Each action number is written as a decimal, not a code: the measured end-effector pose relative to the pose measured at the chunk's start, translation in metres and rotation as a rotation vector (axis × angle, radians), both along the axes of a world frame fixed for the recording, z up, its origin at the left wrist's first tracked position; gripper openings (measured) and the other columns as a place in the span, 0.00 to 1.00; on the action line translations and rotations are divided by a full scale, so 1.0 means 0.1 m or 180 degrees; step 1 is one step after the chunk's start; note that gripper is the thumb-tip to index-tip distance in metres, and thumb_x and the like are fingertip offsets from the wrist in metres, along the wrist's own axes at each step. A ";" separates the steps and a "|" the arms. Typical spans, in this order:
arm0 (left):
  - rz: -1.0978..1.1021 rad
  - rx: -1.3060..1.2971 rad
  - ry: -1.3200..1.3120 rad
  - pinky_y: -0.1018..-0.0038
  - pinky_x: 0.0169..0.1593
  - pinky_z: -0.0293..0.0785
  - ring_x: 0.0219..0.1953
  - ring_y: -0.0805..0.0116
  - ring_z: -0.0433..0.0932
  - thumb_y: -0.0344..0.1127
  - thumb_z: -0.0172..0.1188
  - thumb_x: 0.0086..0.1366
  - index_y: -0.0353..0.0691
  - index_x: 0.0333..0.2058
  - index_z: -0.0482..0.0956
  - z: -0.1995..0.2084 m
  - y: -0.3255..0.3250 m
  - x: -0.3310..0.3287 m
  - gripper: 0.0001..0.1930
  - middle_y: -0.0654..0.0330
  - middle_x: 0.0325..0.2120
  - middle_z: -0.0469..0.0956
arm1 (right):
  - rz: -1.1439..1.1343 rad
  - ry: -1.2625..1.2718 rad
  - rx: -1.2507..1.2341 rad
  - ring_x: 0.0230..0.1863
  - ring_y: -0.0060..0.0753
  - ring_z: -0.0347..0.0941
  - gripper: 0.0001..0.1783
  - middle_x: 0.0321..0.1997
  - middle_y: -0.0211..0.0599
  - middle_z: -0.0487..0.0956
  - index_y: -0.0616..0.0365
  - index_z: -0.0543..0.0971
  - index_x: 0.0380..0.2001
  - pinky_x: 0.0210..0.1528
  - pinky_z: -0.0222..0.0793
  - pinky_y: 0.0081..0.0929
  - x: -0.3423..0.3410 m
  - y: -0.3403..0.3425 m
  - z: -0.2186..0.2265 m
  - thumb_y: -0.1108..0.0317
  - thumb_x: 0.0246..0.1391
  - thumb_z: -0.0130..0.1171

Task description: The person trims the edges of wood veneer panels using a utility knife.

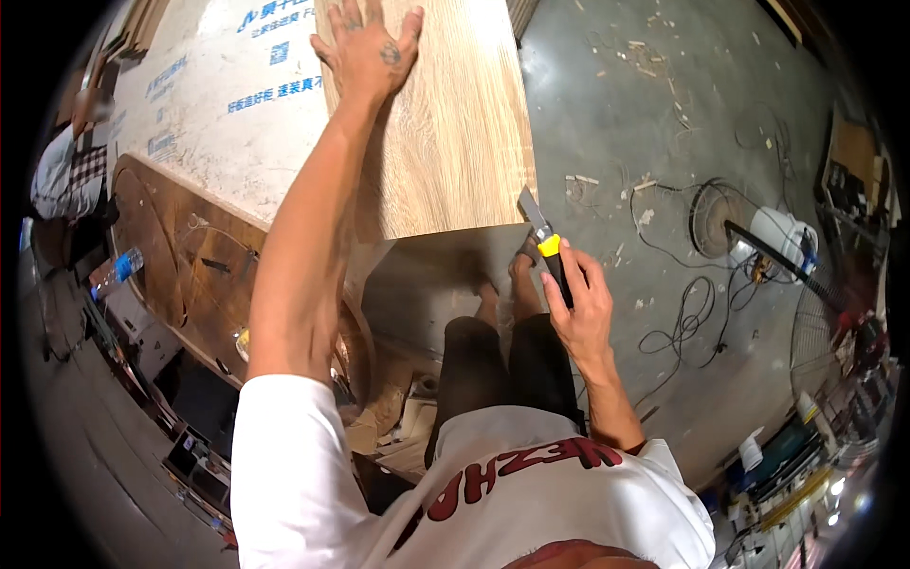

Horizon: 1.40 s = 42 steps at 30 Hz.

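A wood-grain board (pixel 464 114) lies at the top centre, its near corner pointing toward my right side. My left hand (pixel 370 47) rests flat on this board with its fingers spread, holding nothing. Closed around the black and yellow handle of a knife (pixel 551 248), my right hand (pixel 583 303) is just off the board's near right corner. The knife's metal blade points up and left, close to the board's right edge; whether it touches the edge I cannot tell.
Under the board lies a white panel (pixel 190 123) with blue print. A round-edged brown wooden table (pixel 152 247) with a plastic bottle (pixel 118 270) is at the left. Cables (pixel 682 327), wood scraps, a floor fan (pixel 815 332) and a white bucket (pixel 782 235) are on the right.
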<state>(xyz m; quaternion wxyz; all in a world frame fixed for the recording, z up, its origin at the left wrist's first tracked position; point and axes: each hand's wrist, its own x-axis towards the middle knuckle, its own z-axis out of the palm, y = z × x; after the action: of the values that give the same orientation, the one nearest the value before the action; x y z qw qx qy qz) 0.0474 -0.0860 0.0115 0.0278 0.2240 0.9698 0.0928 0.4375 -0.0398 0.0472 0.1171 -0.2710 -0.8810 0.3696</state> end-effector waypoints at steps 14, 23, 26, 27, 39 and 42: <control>-0.0003 0.0135 0.0657 0.39 0.70 0.49 0.71 0.43 0.57 0.59 0.46 0.72 0.33 0.68 0.59 -0.15 -0.15 -0.09 0.38 0.40 0.69 0.59 | -0.0253 -0.0128 0.1088 0.34 0.36 0.73 0.25 0.52 0.36 0.81 0.53 0.82 0.54 0.37 0.74 0.30 0.02 -0.54 -0.21 0.70 0.50 0.71; -0.0090 0.0085 0.0763 0.39 0.65 0.57 0.65 0.41 0.66 0.59 0.47 0.72 0.33 0.64 0.64 -0.13 -0.21 -0.18 0.35 0.38 0.62 0.67 | -0.0409 -0.0138 0.1232 0.35 0.37 0.75 0.24 0.49 0.36 0.81 0.50 0.82 0.54 0.38 0.74 0.30 0.05 -0.56 -0.23 0.68 0.51 0.70; -0.0033 0.0096 0.0644 0.38 0.67 0.54 0.67 0.41 0.63 0.60 0.46 0.72 0.33 0.65 0.63 -0.20 -0.18 -0.17 0.37 0.39 0.64 0.65 | -0.0500 -0.0134 0.1334 0.34 0.37 0.75 0.25 0.49 0.36 0.81 0.50 0.82 0.55 0.38 0.74 0.30 0.08 -0.51 -0.28 0.68 0.51 0.70; -0.0073 0.0165 0.0641 0.38 0.67 0.53 0.68 0.42 0.62 0.60 0.46 0.72 0.33 0.66 0.62 -0.25 -0.16 -0.16 0.37 0.39 0.65 0.64 | -0.0505 -0.0132 0.1377 0.34 0.37 0.75 0.24 0.49 0.37 0.81 0.50 0.82 0.54 0.37 0.74 0.30 0.10 -0.48 -0.28 0.68 0.52 0.70; -0.0028 0.0005 0.0552 0.38 0.70 0.47 0.72 0.44 0.54 0.61 0.42 0.73 0.33 0.69 0.58 -0.18 -0.18 -0.19 0.39 0.43 0.71 0.56 | -0.0351 -0.0088 0.1377 0.32 0.34 0.74 0.25 0.47 0.34 0.82 0.48 0.83 0.54 0.36 0.73 0.28 0.07 -0.37 -0.23 0.68 0.50 0.71; -0.0006 -0.0062 0.0487 0.38 0.71 0.46 0.73 0.44 0.52 0.61 0.41 0.73 0.32 0.69 0.57 -0.16 -0.16 -0.16 0.39 0.43 0.71 0.55 | -0.0265 -0.0102 0.1370 0.31 0.33 0.72 0.25 0.47 0.33 0.82 0.48 0.83 0.54 0.35 0.72 0.28 0.07 -0.32 -0.22 0.69 0.50 0.72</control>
<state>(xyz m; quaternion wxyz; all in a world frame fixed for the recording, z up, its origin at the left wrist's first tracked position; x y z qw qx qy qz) 0.0312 -0.1019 -0.0043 -0.0442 0.2310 0.9697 0.0659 0.4444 -0.0717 0.0248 0.1733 -0.2817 -0.9294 0.1636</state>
